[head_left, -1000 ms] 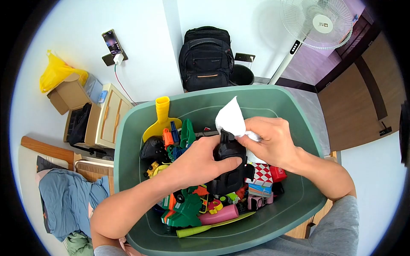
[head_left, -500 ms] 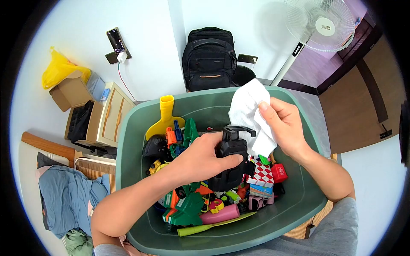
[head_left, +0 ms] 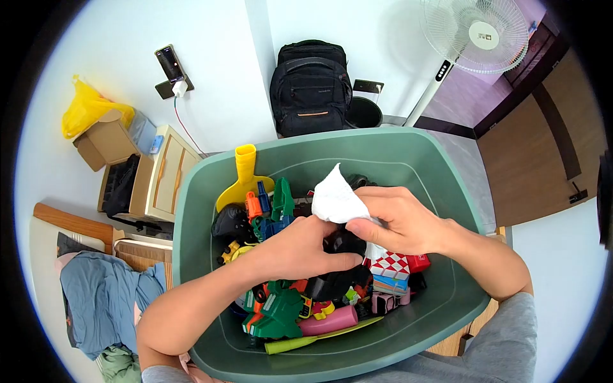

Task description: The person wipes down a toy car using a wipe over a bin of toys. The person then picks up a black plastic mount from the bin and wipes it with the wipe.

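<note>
My left hand (head_left: pixel 300 249) is wrapped round a black plastic object (head_left: pixel 345 241), its kind unclear, held above the toys. A white cloth or wipe (head_left: pixel 338 196) is pinched in my right hand (head_left: pixel 405 220), bunched against the top of the black object and my left fingers. Both hands are over a large green tub (head_left: pixel 440 306). Below them lie a green toy (head_left: pixel 280 314), a pink cylinder (head_left: pixel 331 320), a red-and-white checkered block (head_left: pixel 391 264) and a yellow toy shovel (head_left: pixel 244 179). Much of the black object is hidden by my hands.
Behind the tub stand a black backpack (head_left: pixel 311 89), a black bin (head_left: pixel 364 113) and a white fan (head_left: pixel 483 36). To the left are a cardboard box (head_left: pixel 105 142), a drawer cabinet (head_left: pixel 171 172) and blue clothing (head_left: pixel 105 293). A phone (head_left: pixel 168 62) is charging at the wall.
My right hand has moved left and down, bringing the white cloth from beside the black object onto its top. The left hand still holds the object, which now sits more tilted and more covered.
</note>
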Motion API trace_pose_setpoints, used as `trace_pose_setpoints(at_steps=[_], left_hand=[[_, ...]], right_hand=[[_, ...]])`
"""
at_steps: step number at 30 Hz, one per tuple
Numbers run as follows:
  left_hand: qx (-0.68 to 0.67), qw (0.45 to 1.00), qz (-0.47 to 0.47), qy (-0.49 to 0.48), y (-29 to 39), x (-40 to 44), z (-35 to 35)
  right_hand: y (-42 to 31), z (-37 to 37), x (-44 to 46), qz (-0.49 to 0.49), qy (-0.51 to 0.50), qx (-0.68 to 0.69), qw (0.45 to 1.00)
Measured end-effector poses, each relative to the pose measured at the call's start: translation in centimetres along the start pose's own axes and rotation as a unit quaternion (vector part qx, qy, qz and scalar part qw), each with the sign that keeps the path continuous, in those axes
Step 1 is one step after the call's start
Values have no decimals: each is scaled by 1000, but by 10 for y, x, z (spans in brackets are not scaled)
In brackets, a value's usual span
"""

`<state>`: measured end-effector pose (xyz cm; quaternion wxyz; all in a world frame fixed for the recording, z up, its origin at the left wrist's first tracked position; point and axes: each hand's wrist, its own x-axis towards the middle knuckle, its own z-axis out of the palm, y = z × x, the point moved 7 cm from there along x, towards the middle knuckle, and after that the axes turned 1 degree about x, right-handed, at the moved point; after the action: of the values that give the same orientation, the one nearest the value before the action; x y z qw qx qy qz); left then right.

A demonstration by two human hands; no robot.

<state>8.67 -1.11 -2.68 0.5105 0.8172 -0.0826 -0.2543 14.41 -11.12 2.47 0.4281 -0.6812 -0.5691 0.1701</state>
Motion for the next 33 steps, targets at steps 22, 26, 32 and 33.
trace_pose_setpoints(at_steps=[22,26,32,33], left_hand=[[-378,916,-1,-134,12,1,15],[-466,872,-14,-147,12,-5,18],[-434,896,-58,-74,4,1,13],[-404,911,-54,-55,3,2,10]], right_hand=[[-7,-27,-21,-48,194,16,980],[-5,-31,-22,-58,227,28,972],[8,-40,-21,-5,281,-5,960],[7,-44,-23,-29,287,-38,957]])
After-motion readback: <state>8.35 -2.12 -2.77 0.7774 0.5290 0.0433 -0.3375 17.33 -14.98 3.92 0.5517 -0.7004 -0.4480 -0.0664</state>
